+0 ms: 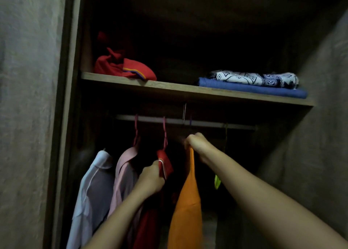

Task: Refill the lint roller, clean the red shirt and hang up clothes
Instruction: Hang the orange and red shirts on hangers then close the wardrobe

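Four garments hang from the rail (188,121) inside a dim wardrobe: a white shirt (90,188) at far left, a pink shirt (123,175) beside it, the red shirt (165,164) on a pink hanger (165,134), and an orange garment (186,201) to its right. The left hand (151,179) is clenched on the red shirt's collar edge, while the right hand (195,141) grasps the top of the orange garment just below the rail. On the shelf (169,87) above lie a red bundle (124,66) at left and folded blue and patterned cloths (252,84) at right.
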